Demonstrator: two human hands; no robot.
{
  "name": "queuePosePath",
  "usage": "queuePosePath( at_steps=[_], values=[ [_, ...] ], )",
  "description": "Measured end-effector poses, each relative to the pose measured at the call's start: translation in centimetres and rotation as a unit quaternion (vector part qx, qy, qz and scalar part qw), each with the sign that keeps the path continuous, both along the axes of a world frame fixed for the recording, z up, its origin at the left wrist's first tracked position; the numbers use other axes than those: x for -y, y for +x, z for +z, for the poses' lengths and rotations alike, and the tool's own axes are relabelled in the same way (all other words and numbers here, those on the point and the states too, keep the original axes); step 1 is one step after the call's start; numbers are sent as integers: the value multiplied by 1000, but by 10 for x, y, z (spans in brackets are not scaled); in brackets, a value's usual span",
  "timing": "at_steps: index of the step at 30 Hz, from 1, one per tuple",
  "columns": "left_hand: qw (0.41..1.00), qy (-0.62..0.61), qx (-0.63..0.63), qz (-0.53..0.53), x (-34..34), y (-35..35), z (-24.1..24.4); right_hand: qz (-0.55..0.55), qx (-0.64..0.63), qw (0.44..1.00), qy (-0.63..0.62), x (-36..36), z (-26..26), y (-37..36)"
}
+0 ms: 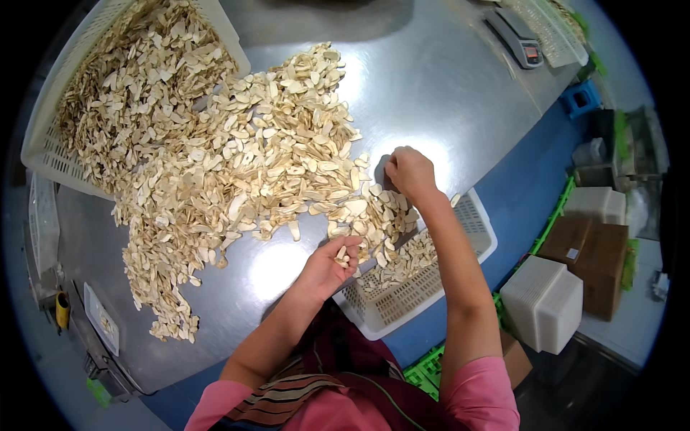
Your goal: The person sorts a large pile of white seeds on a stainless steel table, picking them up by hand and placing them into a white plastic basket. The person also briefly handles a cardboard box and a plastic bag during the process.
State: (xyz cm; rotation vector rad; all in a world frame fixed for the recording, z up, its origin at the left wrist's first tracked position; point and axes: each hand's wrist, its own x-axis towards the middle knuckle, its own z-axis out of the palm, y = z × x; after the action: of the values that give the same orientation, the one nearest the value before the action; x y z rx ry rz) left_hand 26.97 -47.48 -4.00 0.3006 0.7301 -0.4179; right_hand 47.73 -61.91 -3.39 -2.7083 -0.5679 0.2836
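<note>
Pale dried slices (280, 145) lie in a broad heap on a metal table (215, 301), spilling from a tilted white plastic basket (46, 143) at the upper left. My left hand (331, 264) is palm up at the heap's lower edge, with a few slices in its curled fingers. Over the table, right of the heap, my right hand (411, 171) has its fingers curled down; whether they hold anything is hidden. Below the table's near edge, a second white basket (396, 318) contains more slices, partly behind my right forearm.
A digital scale (520, 43) and another white basket (566, 43) stand at the upper right. A small white tray (102, 318) lies at the lower left. Stacked white containers (544, 304), cardboard boxes (587, 258) and a blue stool (581, 101) are to the right.
</note>
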Motion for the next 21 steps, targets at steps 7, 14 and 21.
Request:
queuePosePath(
  at_steps=[7,14,21],
  values=[
    [991,-103,35,78,-2,9,21,68,-228,952,191,-6,50,-64],
    [973,200,-50,105,-44,-22,-4,97,57,968,225,-27,-35,-16],
    [885,448,-72,104,-48,-22,-10,36,-42,941,333,-3,-29,-79]
  ],
)
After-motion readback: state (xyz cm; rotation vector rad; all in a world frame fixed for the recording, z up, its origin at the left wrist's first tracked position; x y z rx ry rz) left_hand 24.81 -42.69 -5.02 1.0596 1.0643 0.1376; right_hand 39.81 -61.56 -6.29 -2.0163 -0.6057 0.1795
